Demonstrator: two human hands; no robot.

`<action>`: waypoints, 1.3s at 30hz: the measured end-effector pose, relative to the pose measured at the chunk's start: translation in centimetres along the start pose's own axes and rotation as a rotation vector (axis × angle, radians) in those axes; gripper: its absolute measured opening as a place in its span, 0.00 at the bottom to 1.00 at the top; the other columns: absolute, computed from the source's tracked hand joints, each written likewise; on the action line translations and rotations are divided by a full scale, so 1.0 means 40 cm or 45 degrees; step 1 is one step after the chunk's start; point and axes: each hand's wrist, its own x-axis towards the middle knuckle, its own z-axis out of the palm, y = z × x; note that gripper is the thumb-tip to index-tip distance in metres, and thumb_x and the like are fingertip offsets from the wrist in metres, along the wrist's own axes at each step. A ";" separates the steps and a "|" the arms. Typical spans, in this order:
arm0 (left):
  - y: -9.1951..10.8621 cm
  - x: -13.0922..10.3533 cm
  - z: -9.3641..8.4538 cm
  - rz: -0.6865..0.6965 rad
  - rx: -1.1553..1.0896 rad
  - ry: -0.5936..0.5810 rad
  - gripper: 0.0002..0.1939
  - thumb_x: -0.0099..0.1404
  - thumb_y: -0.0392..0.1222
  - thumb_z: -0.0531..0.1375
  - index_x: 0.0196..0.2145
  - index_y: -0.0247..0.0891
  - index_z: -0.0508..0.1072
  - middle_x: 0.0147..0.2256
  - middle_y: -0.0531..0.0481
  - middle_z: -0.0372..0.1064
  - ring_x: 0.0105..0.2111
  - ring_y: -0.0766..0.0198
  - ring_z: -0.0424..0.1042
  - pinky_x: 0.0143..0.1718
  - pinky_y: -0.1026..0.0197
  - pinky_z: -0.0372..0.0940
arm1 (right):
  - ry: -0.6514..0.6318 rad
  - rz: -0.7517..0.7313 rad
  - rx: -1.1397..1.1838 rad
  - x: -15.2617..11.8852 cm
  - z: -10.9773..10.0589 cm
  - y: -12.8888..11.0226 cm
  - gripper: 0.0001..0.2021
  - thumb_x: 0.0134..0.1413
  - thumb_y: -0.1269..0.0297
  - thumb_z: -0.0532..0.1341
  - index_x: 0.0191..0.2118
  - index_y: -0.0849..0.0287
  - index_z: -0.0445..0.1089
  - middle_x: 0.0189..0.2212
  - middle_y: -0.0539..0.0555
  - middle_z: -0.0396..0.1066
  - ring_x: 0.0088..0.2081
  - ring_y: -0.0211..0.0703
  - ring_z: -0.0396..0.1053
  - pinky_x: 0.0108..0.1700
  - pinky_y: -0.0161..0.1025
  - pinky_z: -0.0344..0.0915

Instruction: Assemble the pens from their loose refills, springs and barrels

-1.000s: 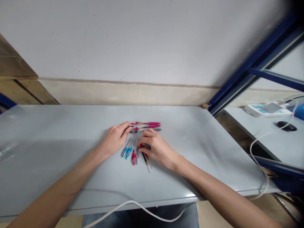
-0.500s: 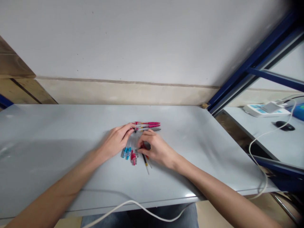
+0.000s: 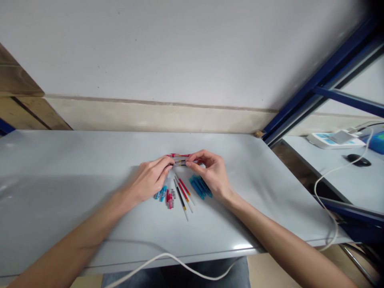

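Observation:
Near the middle of the grey table (image 3: 114,152), my left hand (image 3: 153,176) is closed on the left end of a clear pen with a dark refill (image 3: 180,162). My right hand (image 3: 210,170) pinches the same pen farther right, fingertips close to the left ones. Just behind them lies a red pen (image 3: 178,155), partly hidden. Several refills (image 3: 183,191), red and black, lie in front of the hands. Left of these are blue-tipped pen parts (image 3: 161,193) and red and clear pen parts (image 3: 170,199). Several blue barrels (image 3: 200,187) lie beside my right wrist.
A white cable (image 3: 165,255) crosses the table's front edge. On the right, past a blue metal frame (image 3: 300,92), a black mouse (image 3: 359,160) and a white power strip (image 3: 334,140) rest on another surface.
My right hand has moved from the refills up and to the right, onto the pen beside my left hand. The refills and blue barrels it covered now show. My left hand has barely moved.

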 end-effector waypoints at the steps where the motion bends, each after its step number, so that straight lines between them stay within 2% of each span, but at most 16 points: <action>1: 0.001 0.000 -0.001 0.008 0.003 -0.005 0.10 0.77 0.38 0.49 0.48 0.42 0.70 0.43 0.50 0.76 0.36 0.63 0.76 0.38 0.61 0.65 | 0.005 0.006 0.002 -0.001 0.001 0.000 0.06 0.53 0.62 0.71 0.32 0.58 0.77 0.33 0.53 0.78 0.36 0.43 0.72 0.43 0.42 0.67; 11: -0.009 -0.003 0.008 0.051 0.033 -0.075 0.11 0.77 0.38 0.49 0.49 0.43 0.69 0.43 0.50 0.75 0.38 0.62 0.75 0.39 0.59 0.65 | -0.010 0.040 0.032 -0.001 0.014 0.006 0.05 0.51 0.63 0.71 0.31 0.57 0.77 0.32 0.52 0.78 0.35 0.42 0.71 0.43 0.42 0.67; 22: -0.004 -0.003 0.005 0.036 0.029 -0.051 0.12 0.76 0.39 0.48 0.49 0.43 0.70 0.42 0.50 0.75 0.36 0.62 0.76 0.37 0.61 0.66 | -0.053 0.014 0.020 0.001 0.014 0.014 0.06 0.52 0.62 0.70 0.32 0.58 0.76 0.31 0.52 0.77 0.35 0.42 0.71 0.43 0.42 0.67; 28: -0.003 -0.005 0.004 0.003 0.027 -0.065 0.13 0.75 0.36 0.49 0.50 0.44 0.69 0.39 0.51 0.76 0.34 0.62 0.75 0.35 0.61 0.66 | 0.030 0.040 0.007 -0.003 0.016 0.006 0.06 0.52 0.61 0.70 0.32 0.57 0.76 0.32 0.52 0.77 0.35 0.42 0.71 0.42 0.41 0.67; 33: -0.001 -0.006 0.003 0.001 0.011 -0.073 0.13 0.75 0.35 0.49 0.50 0.44 0.69 0.39 0.51 0.75 0.34 0.63 0.75 0.35 0.61 0.66 | -0.019 0.092 0.066 -0.006 0.017 0.006 0.07 0.51 0.61 0.71 0.32 0.58 0.76 0.31 0.52 0.76 0.34 0.41 0.70 0.41 0.40 0.67; 39: -0.002 -0.005 0.002 0.002 0.028 -0.088 0.13 0.75 0.34 0.49 0.50 0.43 0.69 0.40 0.50 0.75 0.34 0.62 0.76 0.35 0.60 0.66 | 0.022 0.104 0.093 -0.005 0.015 0.004 0.07 0.52 0.61 0.71 0.32 0.58 0.76 0.32 0.52 0.76 0.33 0.40 0.70 0.40 0.40 0.67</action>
